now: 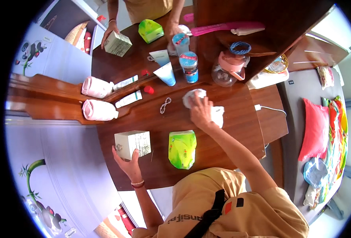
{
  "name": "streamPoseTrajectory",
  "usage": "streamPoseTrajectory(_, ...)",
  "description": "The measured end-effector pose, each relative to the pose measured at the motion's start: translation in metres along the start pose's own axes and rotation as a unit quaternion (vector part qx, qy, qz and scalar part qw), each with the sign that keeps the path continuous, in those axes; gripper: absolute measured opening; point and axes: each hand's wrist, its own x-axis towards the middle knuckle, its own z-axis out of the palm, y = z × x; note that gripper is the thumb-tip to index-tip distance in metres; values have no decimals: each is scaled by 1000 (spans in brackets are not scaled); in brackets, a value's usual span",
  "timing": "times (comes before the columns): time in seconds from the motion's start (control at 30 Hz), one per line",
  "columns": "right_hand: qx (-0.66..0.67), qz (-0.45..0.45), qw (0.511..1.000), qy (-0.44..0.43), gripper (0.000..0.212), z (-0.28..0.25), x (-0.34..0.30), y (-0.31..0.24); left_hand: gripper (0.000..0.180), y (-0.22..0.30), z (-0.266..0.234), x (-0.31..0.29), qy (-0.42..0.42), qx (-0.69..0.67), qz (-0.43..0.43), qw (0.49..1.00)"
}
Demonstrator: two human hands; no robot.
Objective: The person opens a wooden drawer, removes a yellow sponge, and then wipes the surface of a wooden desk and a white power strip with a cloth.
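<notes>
My left hand [128, 163] grips a small white box [138, 143] with dark script and a clear knob, the thumb on one side and fingers on the other. The box stands at the near left of the brown wooden tabletop [239, 146]. My right hand [202, 112] presses a crumpled white tissue [217, 116] against the wood, fingers over it; the tissue shows on both sides of the hand. A green tissue pack [182, 148] lies between my hands. Beyond the right hand are a white and blue squeeze tube [165, 74] and a blue-lidded cup [189, 67]. A twisted white cord [165, 105] lies nearby.
A mirror [211, 12] at the back repeats these things. A pink-lidded clear jug [226, 71] stands back right. At left are a pink bottle [99, 110], a white tube [128, 99] and a red cap [148, 89]. A bed with a pink pillow [315, 129] is at right.
</notes>
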Motion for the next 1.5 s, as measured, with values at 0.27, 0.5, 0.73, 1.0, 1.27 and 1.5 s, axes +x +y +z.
streamPoseTrajectory(0.27,79,-143,986,-47,43,-20,-2,15,84,54,82,27,-121,-93,69,986)
streamPoseTrajectory(0.5,43,-102,993,46,44,-58,-112,88,90,95,182,18,-253,-9,212,944)
streamPoseTrajectory(0.73,-43,90,990,99,48,-68,-46,166,95,96,249,-7,-286,-8,287,914)
streamPoseTrajectory(1.0,-39,133,988,61,55,-70,-18,162,98,85,261,-13,-246,9,327,913)
streamPoseTrajectory(1.27,-13,64,997,34,55,-82,-120,113,86,64,193,-15,-236,14,268,934)
streamPoseTrajectory(1.5,25,7,998,-52,56,-95,-205,69,31,-33,159,32,-71,166,222,958)
